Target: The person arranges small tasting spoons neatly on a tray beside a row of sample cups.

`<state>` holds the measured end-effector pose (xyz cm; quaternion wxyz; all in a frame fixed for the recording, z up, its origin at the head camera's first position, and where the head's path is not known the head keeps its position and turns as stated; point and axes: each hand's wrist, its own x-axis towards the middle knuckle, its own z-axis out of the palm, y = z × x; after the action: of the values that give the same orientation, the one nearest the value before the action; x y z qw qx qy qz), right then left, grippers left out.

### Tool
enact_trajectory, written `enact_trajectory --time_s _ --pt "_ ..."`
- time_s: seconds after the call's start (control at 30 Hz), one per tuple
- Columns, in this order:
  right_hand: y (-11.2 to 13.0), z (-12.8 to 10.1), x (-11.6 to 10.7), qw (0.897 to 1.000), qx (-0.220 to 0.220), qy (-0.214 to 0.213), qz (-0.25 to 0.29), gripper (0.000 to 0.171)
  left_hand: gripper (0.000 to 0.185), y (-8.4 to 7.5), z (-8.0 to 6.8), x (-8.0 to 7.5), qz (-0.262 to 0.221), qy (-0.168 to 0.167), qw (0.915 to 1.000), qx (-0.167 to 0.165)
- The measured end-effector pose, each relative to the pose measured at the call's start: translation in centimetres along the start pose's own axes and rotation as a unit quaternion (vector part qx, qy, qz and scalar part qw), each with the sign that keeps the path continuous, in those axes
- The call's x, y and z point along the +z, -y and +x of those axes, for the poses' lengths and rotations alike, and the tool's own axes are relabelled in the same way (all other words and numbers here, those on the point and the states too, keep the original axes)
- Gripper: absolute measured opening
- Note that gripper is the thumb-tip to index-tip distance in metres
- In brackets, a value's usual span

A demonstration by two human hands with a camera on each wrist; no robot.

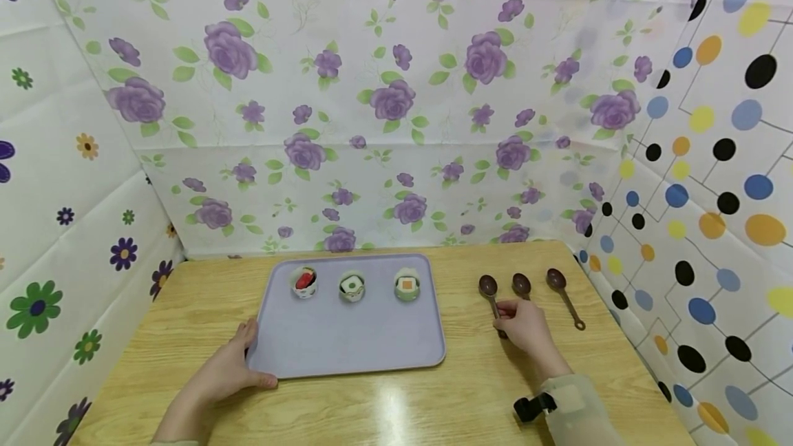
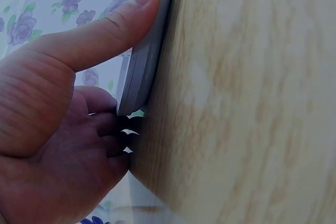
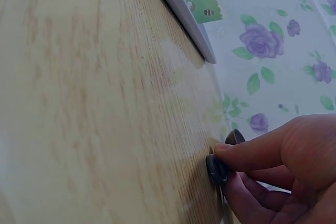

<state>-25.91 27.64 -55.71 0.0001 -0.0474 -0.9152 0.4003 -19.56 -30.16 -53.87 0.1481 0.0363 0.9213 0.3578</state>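
Observation:
A lilac tray [image 1: 347, 343] lies on the wooden table [image 1: 396, 405] and carries three small cups: one with red filling [image 1: 304, 282], one with green and white [image 1: 352, 287], one with orange [image 1: 407, 285]. My left hand [image 1: 248, 358] grips the tray's front left corner. In the left wrist view its [image 2: 123, 61] thumb lies along the tray's edge [image 2: 157, 35] and the fingers curl beside the corner. Three brown spoons lie right of the tray. My right hand [image 1: 500, 322] pinches the handle of the leftmost spoon [image 1: 488, 288]; the right wrist view shows the handle's end [image 3: 215, 169] between thumb and fingers.
The middle spoon [image 1: 521, 285] and the right spoon [image 1: 562, 293] lie close beside the right hand. Flower-patterned sheets wall the table at the back and left, a dotted sheet [image 1: 700, 226] at the right. Bare wood runs along the front edge.

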Motion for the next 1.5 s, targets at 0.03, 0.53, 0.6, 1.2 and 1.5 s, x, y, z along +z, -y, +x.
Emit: enact_trajectory --time_s 0.03,0.53,0.6,1.2,1.5 --pt "0.0 0.0 0.0 1.000 0.000 0.001 0.000 0.037 0.149 0.0 0.0 0.0 0.000 0.000 1.0000 0.000" --pt "0.0 0.2 0.1 1.000 0.002 0.007 -0.006 0.035 0.148 -0.1 0.0 -0.1 0.004 0.001 1.0000 0.001" --pt "0.0 0.2 0.2 1.000 0.002 0.006 -0.003 0.035 0.147 0.0 0.0 -0.1 0.008 0.001 1.0000 0.002" --pt "-0.2 0.2 0.2 0.997 0.009 0.021 0.075 0.040 0.150 0.1 -0.1 0.0 0.004 0.002 1.0000 -0.002" --pt "0.4 0.4 1.3 0.989 0.011 0.027 0.147 0.043 0.153 0.4 0.0 0.1 -0.008 -0.002 1.0000 0.000"
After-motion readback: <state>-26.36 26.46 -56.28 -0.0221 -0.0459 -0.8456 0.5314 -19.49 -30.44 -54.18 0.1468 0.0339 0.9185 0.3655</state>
